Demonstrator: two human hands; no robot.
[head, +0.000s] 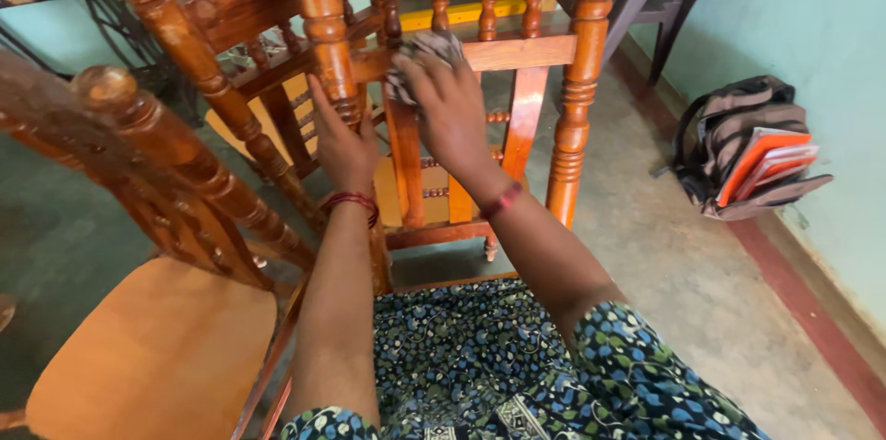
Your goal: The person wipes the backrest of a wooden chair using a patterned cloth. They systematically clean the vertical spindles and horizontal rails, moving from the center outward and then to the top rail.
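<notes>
Pressing one cloth [423,57] to a chair [480,52], right hand [452,112] clenched; left hand [343,144] lies open

Head camera looking down, close in.
It's tilting forward over both forearms, facing the chair [461,52] right ahead, floor [664,255] and wall [812,43] running off right.
</notes>
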